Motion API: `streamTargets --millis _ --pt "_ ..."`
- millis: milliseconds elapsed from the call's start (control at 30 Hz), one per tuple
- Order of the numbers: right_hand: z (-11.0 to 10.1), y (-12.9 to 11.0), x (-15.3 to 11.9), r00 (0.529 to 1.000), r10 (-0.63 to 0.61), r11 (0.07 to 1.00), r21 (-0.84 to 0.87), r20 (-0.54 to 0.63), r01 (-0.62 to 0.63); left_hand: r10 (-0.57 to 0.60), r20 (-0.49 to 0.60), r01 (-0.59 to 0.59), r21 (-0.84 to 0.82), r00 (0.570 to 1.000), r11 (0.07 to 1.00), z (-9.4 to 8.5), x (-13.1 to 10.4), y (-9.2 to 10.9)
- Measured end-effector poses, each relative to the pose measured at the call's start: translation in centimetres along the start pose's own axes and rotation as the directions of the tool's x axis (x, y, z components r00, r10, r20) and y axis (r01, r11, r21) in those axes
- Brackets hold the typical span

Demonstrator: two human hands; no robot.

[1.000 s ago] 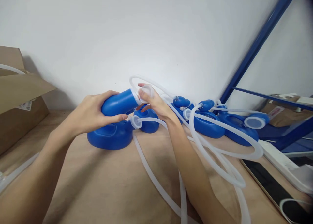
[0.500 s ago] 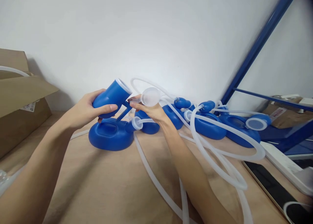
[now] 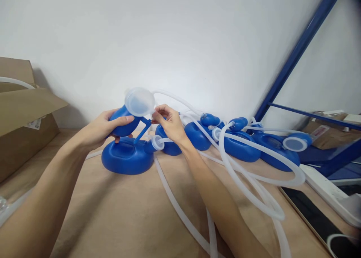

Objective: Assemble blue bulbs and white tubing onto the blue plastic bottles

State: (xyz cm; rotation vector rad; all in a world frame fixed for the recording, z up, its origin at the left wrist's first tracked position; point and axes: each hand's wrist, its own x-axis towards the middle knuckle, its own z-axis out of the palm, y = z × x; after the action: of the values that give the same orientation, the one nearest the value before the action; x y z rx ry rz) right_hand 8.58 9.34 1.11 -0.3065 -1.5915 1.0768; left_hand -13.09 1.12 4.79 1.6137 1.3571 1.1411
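Note:
My left hand (image 3: 105, 126) is wrapped round a blue plastic urinal cup (image 3: 120, 124), tilted with its mouth up and to the right. A translucent round lid (image 3: 140, 102) lies over that mouth; whether it is seated I cannot tell. With thumb and fingertips, my right hand (image 3: 169, 120) pinches the lid's edge tab, near a blue bracket (image 3: 143, 131) on the cup. Just below stands a blue urinal bottle (image 3: 128, 158) with a white collar (image 3: 158, 142) and a clear hose (image 3: 180, 213) running toward me.
Several more blue bottles (image 3: 242, 149) with looped hoses (image 3: 262, 179) spread to the right. A phone (image 3: 313, 216) and a white power strip (image 3: 324, 186) lie at the right edge. An open cardboard box (image 3: 25, 145) stands left, a blue metal frame (image 3: 299, 51) right, a wall behind.
My right hand has brought the lid left and up, from beside the cup to over its mouth. My left hand keeps its hold on the cup.

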Motion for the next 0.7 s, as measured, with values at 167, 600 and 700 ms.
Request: streamTargets --millis 167,600,700 --pt "-2.5 0.6 0.4 0.993 0.114 0.992 -0.061 -0.016 -0.114 -0.114 -0.145 0.141 0.195 0.983 0.971 -2.0 0.4 -0.5" --pt "-2.9 0.6 0.0 0.883 0.452 0.89 0.004 -0.126 -0.455 -0.164 -0.221 0.227 0.297 0.961 0.927 0.4 2.6 -3.9" --pt "-3.2 0.5 0.0 0.88 0.464 0.886 0.022 -0.107 -0.464 -0.184 -0.242 0.269 0.391 0.953 0.88 0.3 3.1 -4.5"
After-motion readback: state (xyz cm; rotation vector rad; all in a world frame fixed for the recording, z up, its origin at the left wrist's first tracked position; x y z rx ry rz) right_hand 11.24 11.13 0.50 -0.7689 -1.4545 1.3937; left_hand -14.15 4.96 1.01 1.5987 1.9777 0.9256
